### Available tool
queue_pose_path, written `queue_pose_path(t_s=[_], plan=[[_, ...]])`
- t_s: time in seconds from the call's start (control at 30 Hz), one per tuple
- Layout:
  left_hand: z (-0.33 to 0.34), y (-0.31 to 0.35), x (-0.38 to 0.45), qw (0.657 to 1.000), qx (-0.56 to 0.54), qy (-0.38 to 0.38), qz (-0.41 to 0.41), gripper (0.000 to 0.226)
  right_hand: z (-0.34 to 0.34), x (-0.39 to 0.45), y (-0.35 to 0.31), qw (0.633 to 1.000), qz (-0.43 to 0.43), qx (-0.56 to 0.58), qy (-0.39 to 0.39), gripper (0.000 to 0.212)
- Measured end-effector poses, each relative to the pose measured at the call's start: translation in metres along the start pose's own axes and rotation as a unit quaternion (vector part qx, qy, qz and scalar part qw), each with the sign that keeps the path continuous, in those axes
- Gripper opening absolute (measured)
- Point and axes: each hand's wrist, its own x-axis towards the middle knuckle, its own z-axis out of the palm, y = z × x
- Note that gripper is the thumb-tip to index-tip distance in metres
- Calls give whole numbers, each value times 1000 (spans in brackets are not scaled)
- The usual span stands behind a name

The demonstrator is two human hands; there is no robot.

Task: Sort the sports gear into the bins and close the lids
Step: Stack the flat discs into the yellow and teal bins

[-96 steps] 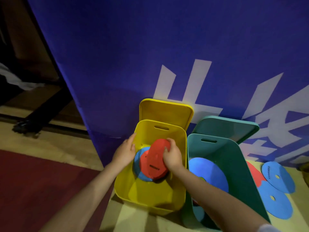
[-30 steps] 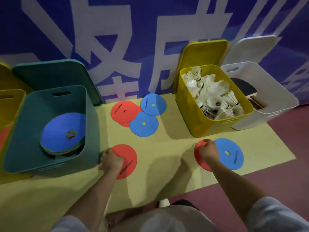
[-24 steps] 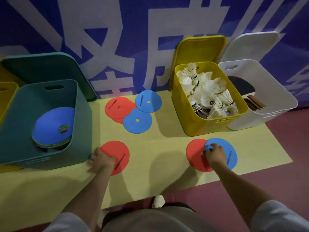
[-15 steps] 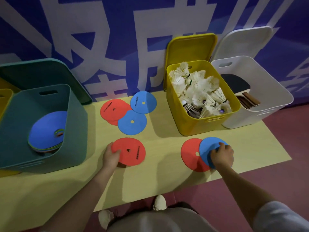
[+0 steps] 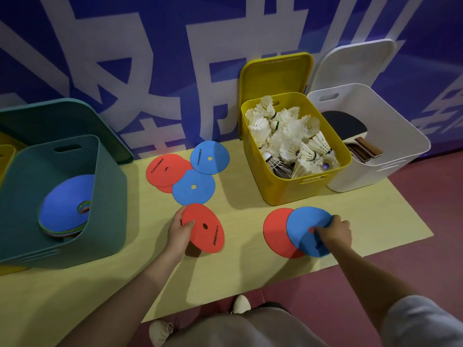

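Observation:
My left hand (image 5: 179, 234) pinches the edge of a red flat disc (image 5: 206, 227), lifted and tilted above the yellow mat (image 5: 240, 211). My right hand (image 5: 334, 231) grips a blue disc (image 5: 304, 229), raised over a red disc (image 5: 274, 230) that lies flat on the mat. Farther back lie two red discs (image 5: 164, 169) and two blue discs (image 5: 194, 187) in an overlapping cluster. The teal bin (image 5: 105, 196) at left holds a stack of discs with a blue one on top. Its lid (image 5: 62, 118) leans against the wall behind it.
A yellow bin (image 5: 288, 189) full of white shuttlecocks stands at the back right, lid propped open. Beside it a white bin (image 5: 390, 169) holds paddles. Another yellow bin's edge (image 5: 6, 156) shows at far left. Blue banner wall behind; my feet at the mat's near edge.
Earlier I was placing a red disc in the far-left yellow bin. Over the last second my left hand lifted the red disc off the mat and my right hand raised the blue disc over the red one.

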Motion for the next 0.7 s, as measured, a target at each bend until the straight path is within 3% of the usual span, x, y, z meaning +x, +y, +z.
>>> queue_pose_path(t_s=[0.1,0.17,0.33,0.57,0.7], plan=[[-3,-1,2,1000,27,2,-9,47,8,-24,-5,989,-118,86,9,33],[-7,-2,3,999,46,8,-25,48,13,-39,-17,977,-158,141,-2,36],[-21,13,5,1000,18,-2,-10,46,19,-72,-70,949,-164,269,-12,49],[-77,85,21,989,-45,25,142,45,29,-116,-139,910,-82,406,-6,45],[-125,105,29,979,-79,50,181,41,44,-165,-183,895,-132,425,-38,42]])
